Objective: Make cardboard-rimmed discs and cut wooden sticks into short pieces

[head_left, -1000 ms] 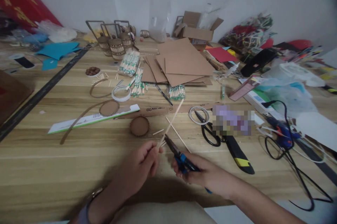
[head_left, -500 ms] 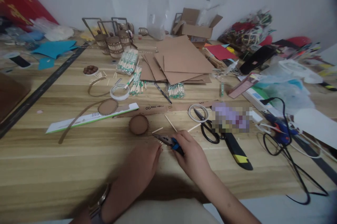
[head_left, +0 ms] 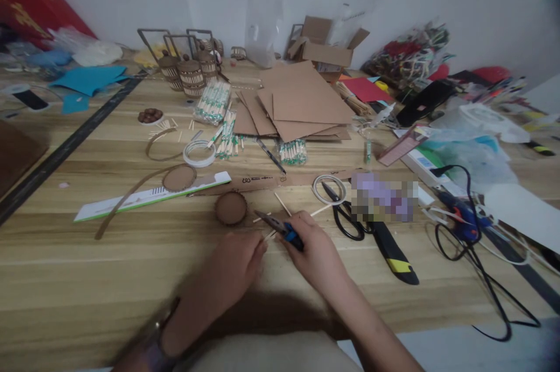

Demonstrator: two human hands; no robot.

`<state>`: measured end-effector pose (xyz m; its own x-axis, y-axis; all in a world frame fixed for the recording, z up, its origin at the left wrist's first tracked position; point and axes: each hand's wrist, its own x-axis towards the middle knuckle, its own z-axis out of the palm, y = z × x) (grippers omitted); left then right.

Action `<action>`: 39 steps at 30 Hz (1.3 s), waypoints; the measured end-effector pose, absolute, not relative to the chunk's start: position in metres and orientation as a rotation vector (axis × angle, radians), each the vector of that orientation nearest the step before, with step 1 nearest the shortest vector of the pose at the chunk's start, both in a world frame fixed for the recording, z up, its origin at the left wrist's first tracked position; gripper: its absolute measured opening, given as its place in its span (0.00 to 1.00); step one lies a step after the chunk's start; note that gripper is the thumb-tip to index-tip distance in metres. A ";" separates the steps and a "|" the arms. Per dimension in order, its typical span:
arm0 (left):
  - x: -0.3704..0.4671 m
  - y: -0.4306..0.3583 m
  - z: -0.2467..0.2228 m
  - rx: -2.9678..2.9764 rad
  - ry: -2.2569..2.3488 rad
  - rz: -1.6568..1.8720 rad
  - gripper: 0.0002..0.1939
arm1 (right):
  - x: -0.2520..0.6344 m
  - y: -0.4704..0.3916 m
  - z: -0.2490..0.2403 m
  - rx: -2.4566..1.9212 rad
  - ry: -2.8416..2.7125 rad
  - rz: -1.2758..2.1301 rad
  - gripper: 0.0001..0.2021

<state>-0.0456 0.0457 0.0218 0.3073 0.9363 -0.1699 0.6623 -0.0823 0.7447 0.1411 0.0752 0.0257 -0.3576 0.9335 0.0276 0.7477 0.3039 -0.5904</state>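
Note:
My right hand (head_left: pixel 318 256) is wrapped round the blue handles of a pair of pliers (head_left: pixel 275 223), whose dark jaws point to the upper left. Close beside it, my left hand (head_left: pixel 236 261) pinches a thin pale wooden stick (head_left: pixel 269 236), its end showing just under the jaws. The fingertips of that hand are partly hidden. A small round brown cardboard tray with a ridged rim (head_left: pixel 231 209) lies just beyond my left hand. More loose sticks (head_left: pixel 282 204) lie past the pliers.
Scissors (head_left: pixel 350 221), a tape roll (head_left: pixel 329 190) and a black-and-yellow handled tool (head_left: pixel 396 258) lie to the right. A blue glue gun (head_left: pixel 464 221) trails a black cord. Cardboard sheets (head_left: pixel 310 95), bundled sticks (head_left: pixel 213 102) and small lidded baskets (head_left: pixel 191 77) stand farther back.
The pliers have shifted slightly, and more of the stick shows between them and my left hand. My left hand has drawn a little to the left. Other things stay put.

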 end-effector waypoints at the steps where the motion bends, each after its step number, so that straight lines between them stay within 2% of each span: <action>1: -0.052 0.047 0.022 1.688 1.326 0.475 0.17 | 0.148 0.078 0.030 -1.389 -2.179 0.839 0.04; 4: -0.062 0.048 0.024 1.351 1.097 0.528 0.20 | 0.163 0.083 0.044 -1.150 -2.088 1.138 0.07; 9: -0.045 0.053 0.019 1.041 1.100 0.703 0.20 | 0.159 0.080 0.056 -1.195 -2.060 1.175 0.01; 13: -0.034 0.058 0.012 1.071 1.072 0.664 0.22 | 0.149 0.078 0.054 -1.188 -2.098 1.346 0.06; 20: -0.035 0.058 0.012 1.136 0.990 0.544 0.22 | 0.152 0.081 0.056 -1.220 -2.182 1.265 0.15; 27: -0.034 0.056 0.015 1.086 0.853 0.501 0.22 | 0.151 0.083 0.049 -1.205 -2.162 1.288 0.14; 30: -0.034 0.056 0.013 1.038 0.910 0.572 0.21 | 0.149 0.082 0.038 -1.147 -2.070 1.056 0.15; 33: -0.033 0.057 0.011 0.892 1.006 0.717 0.19 | 0.144 0.075 0.027 -1.219 -1.952 0.833 0.22; 36: -0.029 0.058 0.010 0.771 1.034 0.809 0.18 | 0.137 0.065 0.019 -1.329 -1.924 0.793 0.29; 39: -0.021 0.058 0.010 0.759 1.011 0.863 0.18 | 0.131 0.058 0.014 -1.392 -1.945 0.796 0.30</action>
<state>-0.0212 0.0576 0.0101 0.2765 0.8776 -0.3915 -0.2488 0.4589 0.8529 0.1308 0.0576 0.0141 -0.2599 0.9565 0.1328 0.5891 0.2660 -0.7630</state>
